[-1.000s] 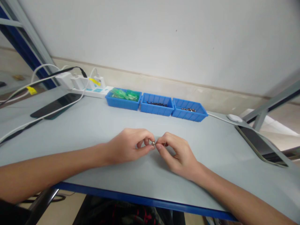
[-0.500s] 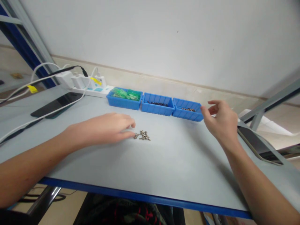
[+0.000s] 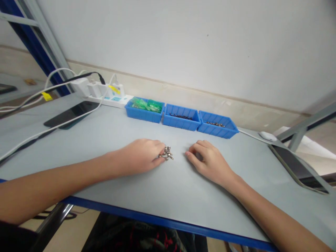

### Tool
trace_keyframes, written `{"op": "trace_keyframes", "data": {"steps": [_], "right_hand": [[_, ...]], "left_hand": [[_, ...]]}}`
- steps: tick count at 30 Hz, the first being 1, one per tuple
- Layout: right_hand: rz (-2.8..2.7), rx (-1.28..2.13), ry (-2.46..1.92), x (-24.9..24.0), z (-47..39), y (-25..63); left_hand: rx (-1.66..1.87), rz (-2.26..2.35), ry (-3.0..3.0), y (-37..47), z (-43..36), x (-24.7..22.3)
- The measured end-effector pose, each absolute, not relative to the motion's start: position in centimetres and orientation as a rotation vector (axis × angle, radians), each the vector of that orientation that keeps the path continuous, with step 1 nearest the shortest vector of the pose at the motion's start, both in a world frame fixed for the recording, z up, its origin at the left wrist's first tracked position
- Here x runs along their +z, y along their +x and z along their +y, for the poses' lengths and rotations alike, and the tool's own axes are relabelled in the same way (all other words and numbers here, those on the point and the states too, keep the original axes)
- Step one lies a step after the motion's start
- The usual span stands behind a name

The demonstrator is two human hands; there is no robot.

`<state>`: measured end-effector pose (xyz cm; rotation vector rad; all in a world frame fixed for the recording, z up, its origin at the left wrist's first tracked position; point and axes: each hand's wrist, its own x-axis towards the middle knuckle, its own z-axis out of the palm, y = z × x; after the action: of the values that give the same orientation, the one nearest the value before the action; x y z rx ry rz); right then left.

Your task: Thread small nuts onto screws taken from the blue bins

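Note:
A small pile of shiny metal screws (image 3: 168, 153) lies on the grey tabletop in front of me. My left hand (image 3: 143, 155) rests at the pile's left side, its fingers curled and its thumb and fingertips closed on the nearest screws. Just right of the pile, apart from it, is my right hand (image 3: 208, 159). Its fingers are curled in and the thumb tip is close to the index finger. Whatever may be between those tips is hidden or too small to make out.
Behind the hands stand three blue bins: one with green plastic bags (image 3: 147, 105), a middle one (image 3: 181, 123) with dark small parts, and a right one (image 3: 217, 131) with small metal parts. Phones lie left (image 3: 70, 114) and right (image 3: 296, 168). A power strip (image 3: 115, 100) with cables sits at back left.
My right hand has come from beside the right bin down and left to near the screws, its fingers closing. My left hand has moved slightly right, against the pile. The view has shifted a little.

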<state>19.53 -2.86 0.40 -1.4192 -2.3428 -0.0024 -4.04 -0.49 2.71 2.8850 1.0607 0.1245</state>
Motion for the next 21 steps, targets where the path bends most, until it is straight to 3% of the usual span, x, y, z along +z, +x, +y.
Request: {"op": "trace_keyframes", "data": {"steps": [11, 21], "right_hand": [[-2.422, 0.17, -1.234, 0.9, -3.6, 19.3], [-2.325, 0.469, -1.02, 1.3, -5.8, 17.4]], "left_hand": [[0.35, 1.05, 2.659, -4.6, 0.0, 4.3], [0.653, 0.692, 2.577, -3.1, -2.1, 1.8]]}}
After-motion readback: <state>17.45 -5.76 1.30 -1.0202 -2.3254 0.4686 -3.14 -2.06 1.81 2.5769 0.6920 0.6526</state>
